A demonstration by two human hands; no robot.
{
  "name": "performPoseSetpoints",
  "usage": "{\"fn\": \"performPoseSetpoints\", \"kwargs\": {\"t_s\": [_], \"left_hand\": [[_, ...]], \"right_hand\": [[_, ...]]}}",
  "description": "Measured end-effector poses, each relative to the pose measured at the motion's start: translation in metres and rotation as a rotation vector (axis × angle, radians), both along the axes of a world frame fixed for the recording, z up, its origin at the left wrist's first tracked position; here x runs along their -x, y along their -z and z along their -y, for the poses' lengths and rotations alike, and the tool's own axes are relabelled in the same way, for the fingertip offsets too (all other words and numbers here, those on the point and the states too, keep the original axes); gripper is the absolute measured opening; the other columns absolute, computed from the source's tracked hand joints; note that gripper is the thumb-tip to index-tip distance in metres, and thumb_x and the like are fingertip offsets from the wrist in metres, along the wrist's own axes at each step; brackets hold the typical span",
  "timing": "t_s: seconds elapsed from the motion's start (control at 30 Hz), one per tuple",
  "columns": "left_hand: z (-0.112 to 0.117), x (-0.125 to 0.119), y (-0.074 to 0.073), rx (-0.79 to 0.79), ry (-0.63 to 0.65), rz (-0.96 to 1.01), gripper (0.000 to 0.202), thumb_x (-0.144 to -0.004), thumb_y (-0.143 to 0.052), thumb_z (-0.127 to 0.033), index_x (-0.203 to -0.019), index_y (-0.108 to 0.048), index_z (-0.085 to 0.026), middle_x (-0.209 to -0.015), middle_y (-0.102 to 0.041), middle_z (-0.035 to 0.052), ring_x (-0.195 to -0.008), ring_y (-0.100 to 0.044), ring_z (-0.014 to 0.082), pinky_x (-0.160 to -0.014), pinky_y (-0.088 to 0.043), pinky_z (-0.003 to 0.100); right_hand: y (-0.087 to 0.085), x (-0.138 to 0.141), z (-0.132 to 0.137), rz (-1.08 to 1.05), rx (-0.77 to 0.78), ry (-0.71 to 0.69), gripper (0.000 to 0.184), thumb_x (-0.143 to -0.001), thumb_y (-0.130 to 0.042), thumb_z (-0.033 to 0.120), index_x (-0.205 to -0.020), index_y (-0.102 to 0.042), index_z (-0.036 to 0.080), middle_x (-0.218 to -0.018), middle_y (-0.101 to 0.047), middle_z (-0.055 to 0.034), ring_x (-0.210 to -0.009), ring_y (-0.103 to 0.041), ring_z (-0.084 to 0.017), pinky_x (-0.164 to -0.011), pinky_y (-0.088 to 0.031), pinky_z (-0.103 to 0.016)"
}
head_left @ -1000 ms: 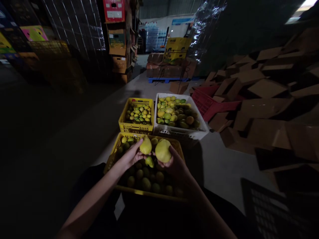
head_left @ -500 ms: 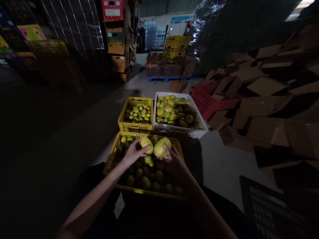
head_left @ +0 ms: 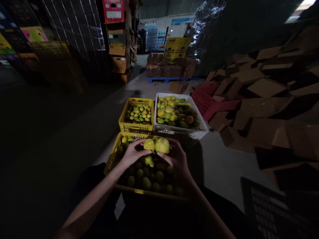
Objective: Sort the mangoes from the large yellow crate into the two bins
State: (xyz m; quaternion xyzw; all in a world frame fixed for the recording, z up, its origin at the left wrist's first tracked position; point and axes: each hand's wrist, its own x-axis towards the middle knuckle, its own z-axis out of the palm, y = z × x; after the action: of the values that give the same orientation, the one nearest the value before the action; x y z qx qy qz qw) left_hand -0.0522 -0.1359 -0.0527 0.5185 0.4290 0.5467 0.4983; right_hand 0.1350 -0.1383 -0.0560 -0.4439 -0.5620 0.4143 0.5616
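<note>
My left hand [head_left: 133, 153] is closed round a small yellow mango [head_left: 149, 144]. My right hand [head_left: 175, 157] grips a larger yellow mango [head_left: 162, 145]. Both fruits are held side by side, nearly touching, above the far half of the near yellow crate [head_left: 112, 158], which is full of yellow and green mangoes. A small green mango [head_left: 149, 161] lies in the crate just below my hands.
Beyond stand a smaller yellow crate [head_left: 136, 126] and a white crate [head_left: 181, 133], both full of mangoes. A red crate [head_left: 206, 103] and a heap of flattened cardboard boxes [head_left: 266, 96] lie to the right. Stacked boxes stand far left; a dark crate [head_left: 271, 209] sits near right.
Both hands have turned the mangoes end-on and brought them slightly forward and closer together over the near crate. The crates have not moved.
</note>
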Motion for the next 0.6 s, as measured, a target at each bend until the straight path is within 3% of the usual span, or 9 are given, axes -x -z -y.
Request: {"fn": "performPoseSetpoints", "kwargs": {"t_s": [0.17, 0.3, 0.43, 0.6], "left_hand": [[0.003, 0.002, -0.006, 0.266, 0.019, 0.290, 0.045, -0.060, -0.081, -0.038, -0.097, -0.062, -0.020, -0.095, -0.066, 0.0027, -0.087, -0.064, 0.0167, -0.081, -0.054, 0.033], [0.002, 0.000, -0.003, 0.418, -0.006, 0.433, 0.038, -0.070, -0.074, -0.040, -0.100, -0.061, -0.020, -0.098, -0.067, 0.0031, -0.089, -0.065, 0.0158, -0.082, -0.054, 0.031], [0.006, -0.005, -0.001, 0.464, 0.052, 0.443, 0.026, -0.077, -0.068, -0.033, -0.098, -0.064, -0.018, -0.109, -0.066, 0.0059, -0.102, -0.061, 0.0182, -0.088, -0.052, 0.031], [0.017, -0.014, 0.002, 0.360, 0.142, 0.347, 0.033, -0.075, -0.070, -0.034, -0.104, -0.064, -0.020, -0.113, -0.066, 0.0063, -0.108, -0.059, 0.0229, -0.094, -0.048, 0.038]], "right_hand": [[-0.015, -0.002, 0.003, -0.166, 0.198, -0.064, 0.048, -0.055, -0.082, 0.035, -0.098, -0.062, 0.024, -0.100, -0.068, -0.0048, -0.093, -0.064, -0.023, -0.084, -0.051, -0.039], [-0.012, 0.003, 0.006, -0.254, 0.349, -0.083, 0.044, -0.061, -0.078, 0.046, -0.096, -0.064, 0.024, -0.099, -0.069, -0.0066, -0.086, -0.065, -0.024, -0.075, -0.054, -0.039], [-0.002, 0.012, 0.006, -0.235, 0.430, -0.150, 0.050, -0.060, -0.075, 0.053, -0.099, -0.067, 0.022, -0.097, -0.070, -0.0083, -0.085, -0.066, -0.027, -0.070, -0.056, -0.039], [0.008, 0.016, 0.003, -0.150, 0.381, -0.184, 0.048, -0.055, -0.080, 0.045, -0.094, -0.069, 0.019, -0.082, -0.071, -0.0052, -0.080, -0.066, -0.027, -0.069, -0.053, -0.035]]}}
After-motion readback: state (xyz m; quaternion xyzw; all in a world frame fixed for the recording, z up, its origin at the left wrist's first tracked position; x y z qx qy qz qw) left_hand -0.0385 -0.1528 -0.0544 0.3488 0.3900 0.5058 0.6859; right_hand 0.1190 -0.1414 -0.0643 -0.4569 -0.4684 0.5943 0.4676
